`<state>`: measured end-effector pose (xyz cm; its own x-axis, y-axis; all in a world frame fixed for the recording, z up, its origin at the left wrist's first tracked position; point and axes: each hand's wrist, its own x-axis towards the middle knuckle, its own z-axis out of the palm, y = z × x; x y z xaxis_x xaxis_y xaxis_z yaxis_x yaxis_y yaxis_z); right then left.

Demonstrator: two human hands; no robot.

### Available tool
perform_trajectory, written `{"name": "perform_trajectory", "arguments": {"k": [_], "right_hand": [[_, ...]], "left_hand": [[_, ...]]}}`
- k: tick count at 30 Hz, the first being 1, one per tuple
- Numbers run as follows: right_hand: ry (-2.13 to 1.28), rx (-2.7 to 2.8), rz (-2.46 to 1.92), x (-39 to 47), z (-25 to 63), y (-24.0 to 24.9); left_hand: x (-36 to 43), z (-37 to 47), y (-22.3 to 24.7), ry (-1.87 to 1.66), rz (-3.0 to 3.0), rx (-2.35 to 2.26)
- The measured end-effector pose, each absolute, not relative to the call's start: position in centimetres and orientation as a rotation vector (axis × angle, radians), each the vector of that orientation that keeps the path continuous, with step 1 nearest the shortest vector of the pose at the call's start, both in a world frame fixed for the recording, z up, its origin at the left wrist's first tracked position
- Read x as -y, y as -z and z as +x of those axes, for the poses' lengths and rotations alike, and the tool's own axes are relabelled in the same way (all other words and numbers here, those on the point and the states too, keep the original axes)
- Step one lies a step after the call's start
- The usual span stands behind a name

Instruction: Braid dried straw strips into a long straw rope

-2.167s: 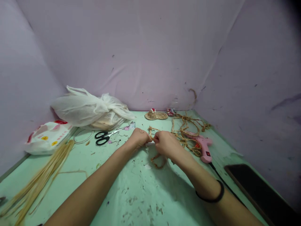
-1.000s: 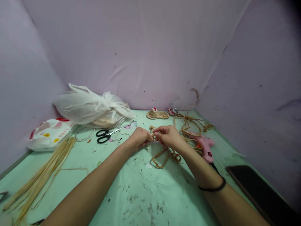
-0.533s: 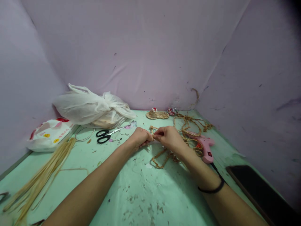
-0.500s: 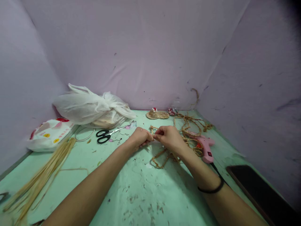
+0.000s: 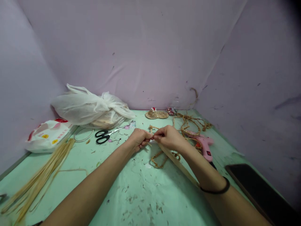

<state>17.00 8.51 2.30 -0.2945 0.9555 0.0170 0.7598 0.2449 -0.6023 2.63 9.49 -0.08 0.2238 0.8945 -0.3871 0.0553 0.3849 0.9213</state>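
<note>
My left hand (image 5: 139,138) is closed near the middle of the table, its thumb and finger pinching a twisted straw cord (image 5: 151,128) whose end pokes up just beyond the fingers. Fingertip to fingertip with it, my right hand (image 5: 168,137) pinches a flat, pale straw strip (image 5: 180,165). That strip slants down from the right fingers towards my right forearm. A loop of brown cord (image 5: 158,164) lies on the table under the right hand. The exact spot where strip and cord meet is hidden by the fingers.
Black-handled scissors (image 5: 102,138) lie left of my hands, near a straw bundle (image 5: 44,175) and white plastic bags (image 5: 94,108). Behind is a small woven piece (image 5: 157,115) with beads. To the right are tangled cord (image 5: 188,124), a pink glue gun (image 5: 206,147) and a phone (image 5: 256,188).
The pale strip now stretches visibly from my right fingers towards the forearm. My right wrist has shifted slightly right and turned; both hands stay pinched together in nearly the same place.
</note>
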Motion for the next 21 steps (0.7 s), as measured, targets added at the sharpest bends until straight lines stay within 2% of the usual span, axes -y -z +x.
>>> {"name": "perform_trajectory", "arguments": {"k": [6,12,16,21], "right_hand": [[-1.167,1.903,-1.557,-8.9,17.4,-2.3],[-1.231,1.694,-1.606,-9.7,17.0,-1.2],[-1.215,1.535,-1.466,-10.2,16.2,0.1],[-1.520,1.421,-1.378,-10.1,15.7,0.8]], "left_hand": [[-9.4,2.4,-0.5,-0.787,1.004,-1.200],[-9.7,2.4,-0.1,-0.821,0.968,-1.231],[-10.3,2.2,0.3,-0.830,0.890,-1.194],[-10.7,1.7,0.2,-0.776,0.829,-1.192]]}}
